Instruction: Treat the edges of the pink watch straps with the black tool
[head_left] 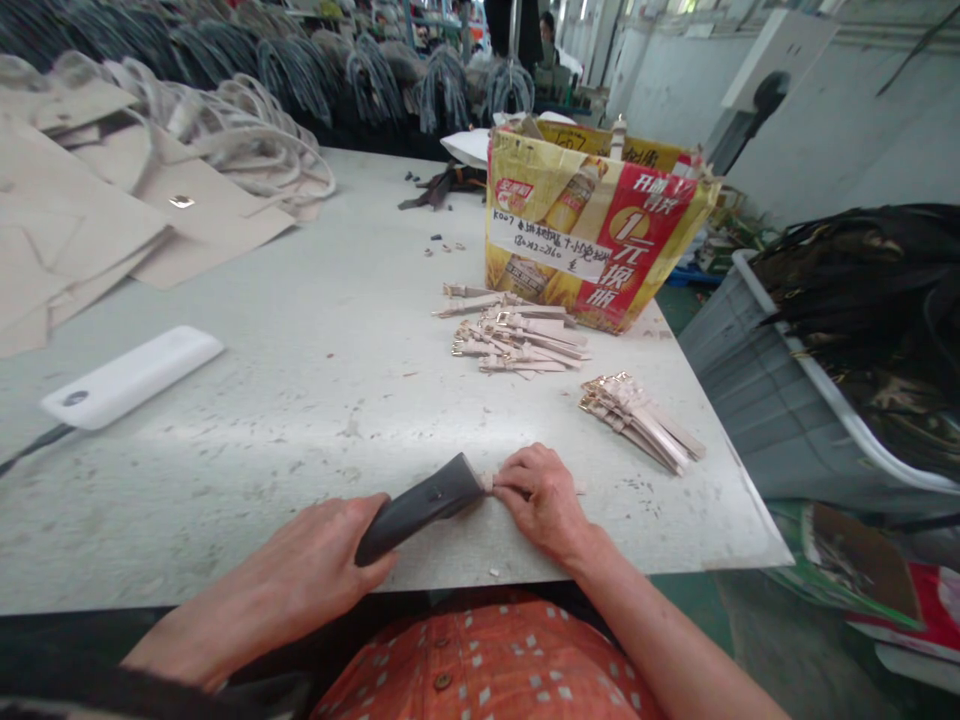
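Workshop table (292,410), pale top: dark tool held against strap nr front edge.

Dark tool (424,508) is gripped by its lower end in L hand (322,550), btwn thumb & fingers; its long axis is slanted, head pointed up-right, away from the body & toward R hand (544,500). Beige strap (487,481) is pinched by R hand's thumb & fingers right at the tool's head, laid approx. left-to-right, w/ a pale end seen past the hand; whether it's clamped by the tool can't be told. Beyond R hand, a strap bundle (641,420) is laid w/ buckles up-left, tails down-right; a 2nd pile (517,335) is set just before the yellow-red carton (555,220). White device (133,378) is seen at left, grey bin (750,370) beside table at right.
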